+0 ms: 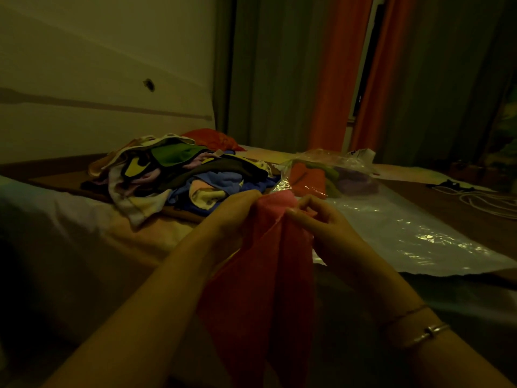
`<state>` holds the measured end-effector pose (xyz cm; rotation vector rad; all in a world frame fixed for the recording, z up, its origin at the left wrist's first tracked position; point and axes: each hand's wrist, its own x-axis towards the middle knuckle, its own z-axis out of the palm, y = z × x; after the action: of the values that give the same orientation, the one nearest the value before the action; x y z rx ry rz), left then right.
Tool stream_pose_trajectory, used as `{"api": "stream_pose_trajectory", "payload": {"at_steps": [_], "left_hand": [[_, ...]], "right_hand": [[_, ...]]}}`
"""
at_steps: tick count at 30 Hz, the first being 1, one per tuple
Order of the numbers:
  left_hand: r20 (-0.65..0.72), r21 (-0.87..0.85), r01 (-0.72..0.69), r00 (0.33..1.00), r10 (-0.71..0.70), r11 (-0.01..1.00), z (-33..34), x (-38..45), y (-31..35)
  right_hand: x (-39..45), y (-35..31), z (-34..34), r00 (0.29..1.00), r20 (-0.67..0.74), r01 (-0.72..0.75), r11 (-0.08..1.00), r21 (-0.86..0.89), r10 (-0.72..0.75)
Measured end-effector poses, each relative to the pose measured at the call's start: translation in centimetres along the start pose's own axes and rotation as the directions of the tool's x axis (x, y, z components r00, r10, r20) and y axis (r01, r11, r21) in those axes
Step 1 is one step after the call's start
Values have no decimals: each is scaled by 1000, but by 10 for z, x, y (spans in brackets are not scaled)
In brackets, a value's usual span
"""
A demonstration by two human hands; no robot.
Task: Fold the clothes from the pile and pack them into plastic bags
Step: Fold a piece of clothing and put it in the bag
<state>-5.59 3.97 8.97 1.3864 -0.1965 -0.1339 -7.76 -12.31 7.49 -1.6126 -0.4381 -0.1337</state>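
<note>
Both hands grip pink garment point(260, 264) top, pile point(179, 172) behind, bag point(330, 175) rt

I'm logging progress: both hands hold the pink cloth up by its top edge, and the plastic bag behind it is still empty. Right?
Not quite. The head view shows the plastic bag already holds folded clothes, orange and purple among them. The rest stands: the left hand and right hand hold the pink cloth up by its top edge.

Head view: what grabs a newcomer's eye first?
The pink cloth at centre, held up by its top edge by the left hand and right hand. Behind it on the left lies the multicoloured clothes pile; to its right, a clear plastic bag already holding folded items.
</note>
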Motion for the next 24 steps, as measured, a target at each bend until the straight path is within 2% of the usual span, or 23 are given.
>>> {"api": "stream_pose_trajectory", "payload": {"at_steps": [2,6,10,12,16,18,20,22,24], "left_hand": [[9,5,-11,1000,11,1000,1,-3,2],[164,87,-19,986,4,996,7,-11,9],[111,200,-124,988,104,972,1,-4,5],[98,196,-144,987,126,970,-2,-3,4],[166,188,-158,978,127,969,4,-7,8],[138,219,-173,980,145,960,5,-5,8],[41,288,-208,978,205,935,3,-3,7],[-36,423,-259,953,302,868,-1,1,6],[-37,514,-300,928,370,804,-4,1,5]], "right_hand": [[-1,-2,2,996,-69,52,992,-111,-60],[1,-1,7,973,-160,134,972,-195,-166],[4,1,10,964,-174,152,953,-263,-202],[4,2,11,955,-180,169,933,-317,-234],[3,2,8,953,-197,181,952,-248,-232],[2,2,6,951,-217,153,947,-284,-219],[1,1,6,946,-226,131,912,-389,-232],[0,-2,6,943,-221,129,886,-446,-249],[-2,-5,4,947,-196,133,865,-483,-255]]}}
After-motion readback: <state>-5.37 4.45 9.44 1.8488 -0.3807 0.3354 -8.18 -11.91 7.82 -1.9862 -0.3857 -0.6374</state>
